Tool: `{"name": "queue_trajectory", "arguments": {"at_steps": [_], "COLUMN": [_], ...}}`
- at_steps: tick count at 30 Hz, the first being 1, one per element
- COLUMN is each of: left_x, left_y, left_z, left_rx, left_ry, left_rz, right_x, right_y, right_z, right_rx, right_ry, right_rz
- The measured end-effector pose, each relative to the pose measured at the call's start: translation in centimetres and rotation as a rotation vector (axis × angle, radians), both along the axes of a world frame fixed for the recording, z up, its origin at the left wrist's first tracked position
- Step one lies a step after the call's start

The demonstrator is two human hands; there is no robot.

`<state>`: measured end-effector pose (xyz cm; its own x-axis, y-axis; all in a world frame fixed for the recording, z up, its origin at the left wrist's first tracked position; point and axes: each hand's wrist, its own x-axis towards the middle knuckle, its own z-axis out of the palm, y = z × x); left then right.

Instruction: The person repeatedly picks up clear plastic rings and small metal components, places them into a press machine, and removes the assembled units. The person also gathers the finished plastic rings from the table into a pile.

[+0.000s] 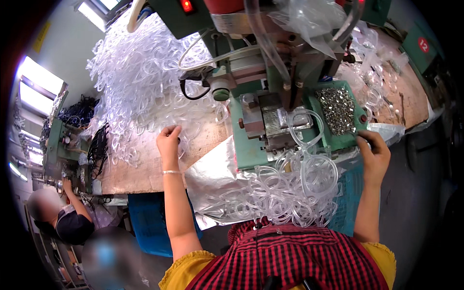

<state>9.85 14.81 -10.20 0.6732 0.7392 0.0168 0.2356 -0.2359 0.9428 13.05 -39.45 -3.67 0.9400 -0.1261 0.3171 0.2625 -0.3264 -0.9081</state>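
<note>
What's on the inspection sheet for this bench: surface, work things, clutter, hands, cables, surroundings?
Surface: wooden bench, foil over its near edge.
Work things: green machine; green tray of small metal pieces; clear loops heaped in front.
Clutter: tall pile of similar loops, left; plastic bag by machine.
Hands: left hand over bench, right hand by tray's right side; grips unclear.
Cables: dark cable looped beside machine.
Surroundings: co-worker left; blue crate below bench.
</note>
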Motion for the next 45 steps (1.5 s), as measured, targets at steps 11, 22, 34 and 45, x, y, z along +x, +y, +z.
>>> {"name": "queue_trajectory", "arguments": {"at_steps": [11,22,34,45], "left_x": [-1.0,0.0,-0.7,-4.4], "left_y": [-12.6,-19.6,-24.9,-25.5], "left_z": [2.7,18.0,15.1,14.1], "left_rx": [-0.198,0.278,1.196,1.197], "left_ry": [-0.513,-1.017,-0.893,-0.730], "left_rz": [-0.242,-0.481,-0.929,-0.838], "right_x": [5.2,4.3,6.8,10.3], "right_y": [12.3,13.6,5.7,9.5], "right_z": [6.1,7.7,0.1,-5.7], "right_rx": [0.406,0.621,-0.618,-0.541], "right_ry": [0.100,0.223,-0.250,-0.485], "right_rz": [0.553,0.635,-0.041,0.021]}}
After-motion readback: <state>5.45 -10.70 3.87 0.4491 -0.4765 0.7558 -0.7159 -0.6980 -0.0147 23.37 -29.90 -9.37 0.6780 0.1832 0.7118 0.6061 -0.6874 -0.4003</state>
